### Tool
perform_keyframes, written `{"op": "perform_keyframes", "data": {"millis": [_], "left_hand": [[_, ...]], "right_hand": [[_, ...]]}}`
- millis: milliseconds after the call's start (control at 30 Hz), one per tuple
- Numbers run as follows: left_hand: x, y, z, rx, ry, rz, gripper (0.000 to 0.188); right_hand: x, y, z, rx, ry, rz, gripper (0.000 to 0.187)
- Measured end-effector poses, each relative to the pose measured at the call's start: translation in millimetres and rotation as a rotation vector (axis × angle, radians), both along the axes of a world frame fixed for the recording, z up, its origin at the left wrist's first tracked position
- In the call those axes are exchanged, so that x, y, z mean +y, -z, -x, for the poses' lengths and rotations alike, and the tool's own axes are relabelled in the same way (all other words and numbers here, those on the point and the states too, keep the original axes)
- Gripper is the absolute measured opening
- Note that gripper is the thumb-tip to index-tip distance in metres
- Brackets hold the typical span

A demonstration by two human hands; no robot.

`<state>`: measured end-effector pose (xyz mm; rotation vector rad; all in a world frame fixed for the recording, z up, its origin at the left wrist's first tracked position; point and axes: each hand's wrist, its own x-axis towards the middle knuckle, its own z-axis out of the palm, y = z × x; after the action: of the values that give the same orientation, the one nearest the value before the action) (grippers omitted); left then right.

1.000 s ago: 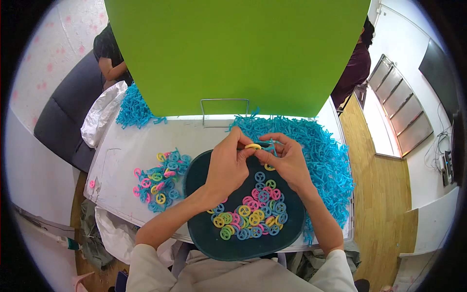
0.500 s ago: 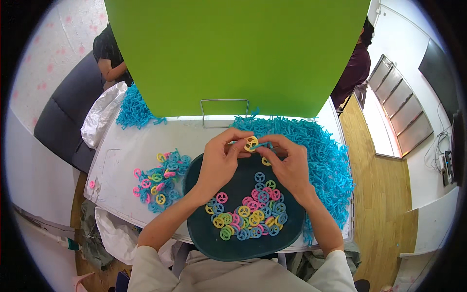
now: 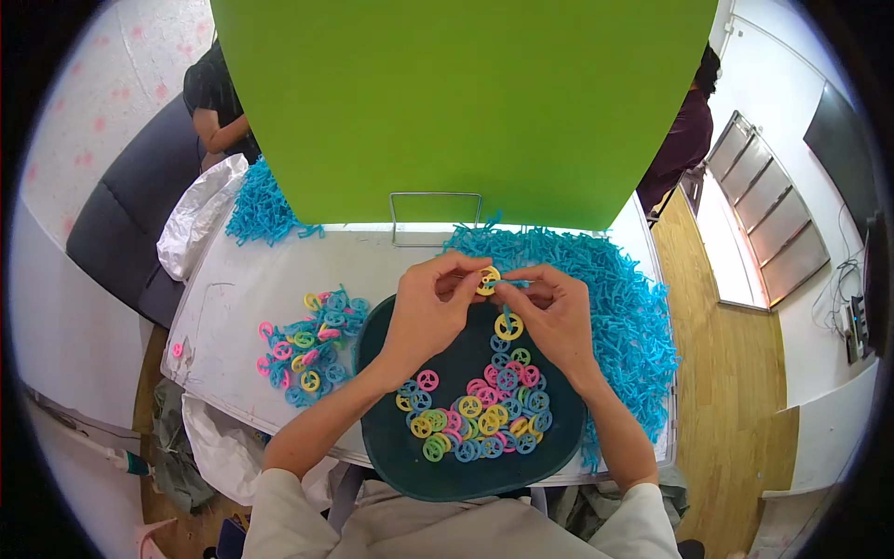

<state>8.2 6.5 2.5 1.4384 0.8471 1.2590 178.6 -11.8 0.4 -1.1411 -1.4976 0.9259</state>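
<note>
We see left hand and right hand pinching one yellow plastic ring | dark round tray of rings beneath | blue shredded strips beside

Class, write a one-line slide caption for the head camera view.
Left hand and right hand pinch a yellow ring above a dark tray of coloured rings, beside blue plastic pieces.

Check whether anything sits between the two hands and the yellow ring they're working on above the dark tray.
Nothing visible does. The left hand and right hand both pinch the yellow ring directly with their fingertips, above the far rim of the dark tray. The blue pieces lie to the right, clear of the grip.
</note>
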Motion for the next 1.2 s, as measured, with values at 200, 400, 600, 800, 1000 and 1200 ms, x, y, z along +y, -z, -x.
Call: {"op": "perform_keyframes", "data": {"millis": [200,400,600,800,1000,1200], "left_hand": [[-1,2,-2,0.024,-0.011,0.002,0.017],[1,-1,-1,-0.078,0.054,0.146,0.017],[-1,6,-3,0.013,-0.019,0.048,0.017],[-2,1,-5,0.107,-0.072,-0.026,0.015],[3,3,-5,-0.023,-0.025,-0.059,0.012],[-4,-3,-1,0.115,-0.021,-0.229,0.016]], "right_hand": [[-1,-2,1,0.023,0.0,0.079,0.018],[-3,-1,1,0.113,-0.007,0.17,0.019],[-3,-8,2,0.059,0.007,0.248,0.02],[-3,0,3,-0.087,0.109,0.04,0.018],[4,-3,-7,-0.073,-0.002,0.011,0.016],[-6,-9,-4,-0.022,-0.131,0.017,0.018]]}}
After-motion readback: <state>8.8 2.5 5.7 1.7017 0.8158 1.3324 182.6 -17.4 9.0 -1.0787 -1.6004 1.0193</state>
